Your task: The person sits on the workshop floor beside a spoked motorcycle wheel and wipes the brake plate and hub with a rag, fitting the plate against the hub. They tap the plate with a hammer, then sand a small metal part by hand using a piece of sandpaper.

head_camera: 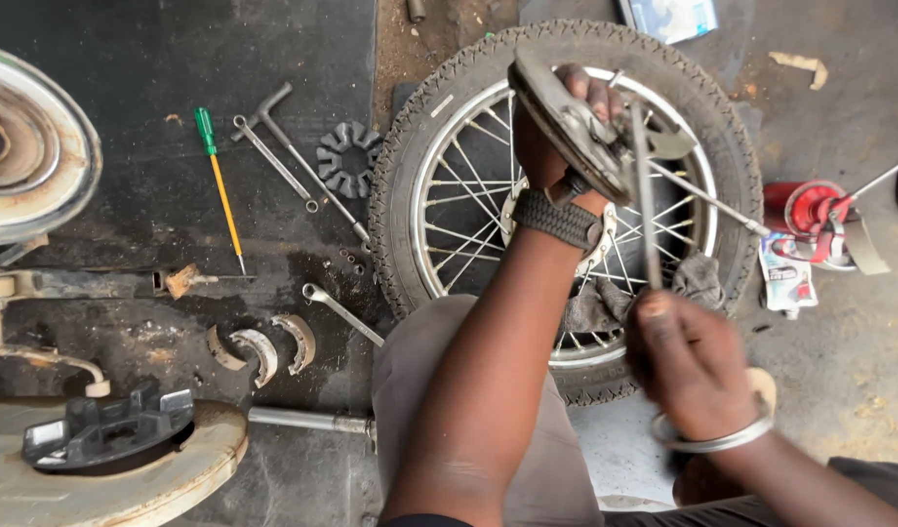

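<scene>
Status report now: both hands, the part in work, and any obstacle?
Left hand grips round brake plate, tilted above spoked wheel. Right hand holds thin rod tool against plate. No obstacle seen.

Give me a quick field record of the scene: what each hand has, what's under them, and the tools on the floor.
left hand: grips a round metal brake plate, tilted on edge
right hand: holds a long thin tool whose tip reaches the plate
below: spoked wheel with tyre, lying flat, grey rag on the spokes
floor, left: green-handled screwdriver, T-handle wrench, spanner, curved brake shoes, black star-shaped rubber piece
floor, right: red oil can
</scene>
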